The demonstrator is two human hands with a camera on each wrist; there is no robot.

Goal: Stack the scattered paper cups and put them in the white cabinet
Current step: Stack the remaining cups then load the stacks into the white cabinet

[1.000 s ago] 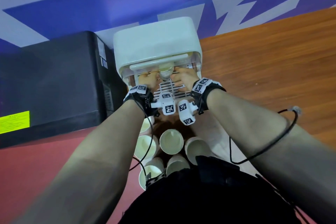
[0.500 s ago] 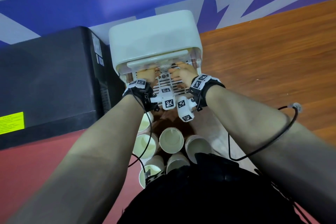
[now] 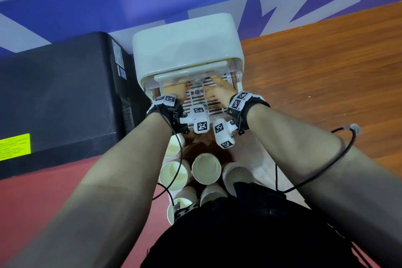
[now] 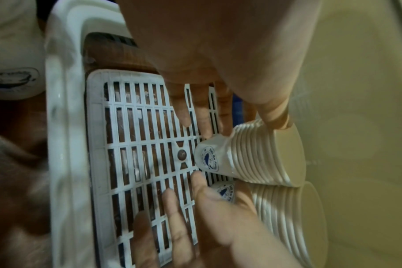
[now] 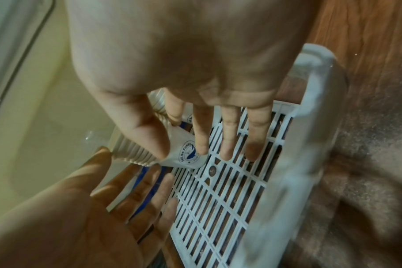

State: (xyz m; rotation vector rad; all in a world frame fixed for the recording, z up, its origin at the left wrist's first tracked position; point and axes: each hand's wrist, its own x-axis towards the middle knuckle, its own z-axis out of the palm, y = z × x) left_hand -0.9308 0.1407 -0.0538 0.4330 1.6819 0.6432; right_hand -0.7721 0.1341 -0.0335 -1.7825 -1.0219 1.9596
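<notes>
Both hands are inside the white cabinet [image 3: 187, 50] w/ a nested stack of paper cups [image 4: 259, 154] standing on its slotted rack [image 4: 131, 145], approx at the rack's center. Left hand [image 4: 218, 54] grip is released, fingers straight w/ the thumb tip touching the stack's rims, while the right hand [image 5: 172, 54] has thumb and fingers touching the bottom cup, but can't tell if that's an actual pinch or just contact. Loose cups [image 3: 205, 169] sit upright on the surface at 6 o'clock from the cabinet, and a black box [image 3: 54, 93] is at its 9 o'clock
</notes>
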